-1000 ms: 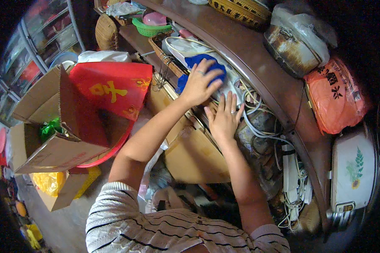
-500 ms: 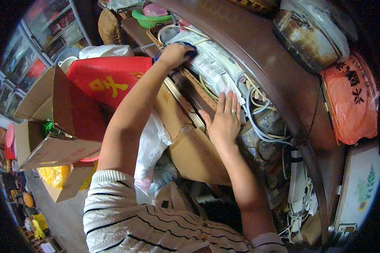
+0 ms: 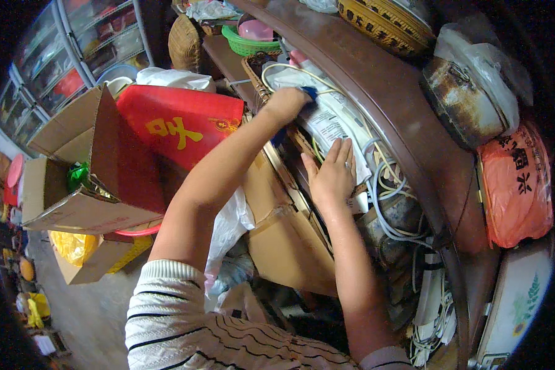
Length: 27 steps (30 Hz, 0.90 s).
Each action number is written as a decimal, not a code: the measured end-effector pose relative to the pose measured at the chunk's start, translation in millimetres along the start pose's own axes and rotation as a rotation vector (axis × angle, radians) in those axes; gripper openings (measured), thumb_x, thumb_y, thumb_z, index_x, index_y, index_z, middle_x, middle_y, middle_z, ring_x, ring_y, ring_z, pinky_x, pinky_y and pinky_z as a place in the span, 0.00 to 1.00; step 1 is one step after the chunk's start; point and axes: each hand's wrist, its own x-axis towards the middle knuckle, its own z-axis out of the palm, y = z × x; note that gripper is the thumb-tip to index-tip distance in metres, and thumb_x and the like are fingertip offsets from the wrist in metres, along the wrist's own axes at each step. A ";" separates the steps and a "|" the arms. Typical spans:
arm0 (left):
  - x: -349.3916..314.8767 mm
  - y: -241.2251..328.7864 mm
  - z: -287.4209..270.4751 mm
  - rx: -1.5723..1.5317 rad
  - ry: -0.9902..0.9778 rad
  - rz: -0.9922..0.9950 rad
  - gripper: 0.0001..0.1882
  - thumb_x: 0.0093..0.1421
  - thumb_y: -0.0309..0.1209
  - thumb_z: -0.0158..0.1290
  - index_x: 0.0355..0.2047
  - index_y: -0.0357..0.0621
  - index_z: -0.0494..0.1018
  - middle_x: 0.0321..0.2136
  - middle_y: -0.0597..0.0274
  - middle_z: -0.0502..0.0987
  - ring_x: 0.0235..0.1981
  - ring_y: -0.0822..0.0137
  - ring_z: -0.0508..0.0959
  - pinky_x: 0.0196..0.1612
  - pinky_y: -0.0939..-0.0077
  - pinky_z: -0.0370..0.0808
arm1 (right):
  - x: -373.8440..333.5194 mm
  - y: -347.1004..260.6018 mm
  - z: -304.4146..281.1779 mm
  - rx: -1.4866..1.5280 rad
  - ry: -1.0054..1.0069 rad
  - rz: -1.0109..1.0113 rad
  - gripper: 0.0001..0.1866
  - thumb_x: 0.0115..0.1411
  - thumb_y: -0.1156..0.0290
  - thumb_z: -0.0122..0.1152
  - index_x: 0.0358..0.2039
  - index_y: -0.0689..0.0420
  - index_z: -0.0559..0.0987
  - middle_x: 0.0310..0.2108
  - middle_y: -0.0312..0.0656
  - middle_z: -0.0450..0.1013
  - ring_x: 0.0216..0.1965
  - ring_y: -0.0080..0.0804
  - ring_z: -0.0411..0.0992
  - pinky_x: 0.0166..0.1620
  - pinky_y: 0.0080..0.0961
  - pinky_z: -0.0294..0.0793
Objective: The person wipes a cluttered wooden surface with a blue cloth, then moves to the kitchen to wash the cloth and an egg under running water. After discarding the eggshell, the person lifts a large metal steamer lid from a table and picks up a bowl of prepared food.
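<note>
My left hand (image 3: 287, 105) is closed round a dark blue cloth (image 3: 309, 93), pressed against the upper part of a white plastic package with printing (image 3: 328, 120). Most of the cloth is hidden under the fingers. Lower on the same package lies my right hand (image 3: 333, 177), flat, its fingers stretched out and a ring on one of them. The package rests in a long wicker basket (image 3: 253, 66) among pale cables (image 3: 382, 213), which loop out beside it to the right.
A brown tabletop (image 3: 376, 80) curves past on the right, bearing a rusty pot (image 3: 465, 102) and an orange-red plastic bag (image 3: 515, 185). To the left stand open cardboard boxes (image 3: 98, 206) and a red bag (image 3: 179, 120). A green basket (image 3: 246, 44) is at the back.
The view has shifted, so most things appear a little further right or lower. My left hand with the blue cloth has slid slightly along the package; my right hand stays flat on it.
</note>
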 end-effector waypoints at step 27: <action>-64.1 99.8 -5.4 -0.360 0.282 0.372 0.20 0.43 0.23 0.53 0.40 0.43 0.76 0.44 0.53 0.76 0.46 0.54 0.74 0.48 0.64 0.72 | 15.5 38.1 -49.7 0.078 -0.112 -0.141 0.14 0.48 0.84 0.51 0.36 0.63 0.80 0.42 0.49 0.74 0.44 0.48 0.71 0.48 0.36 0.71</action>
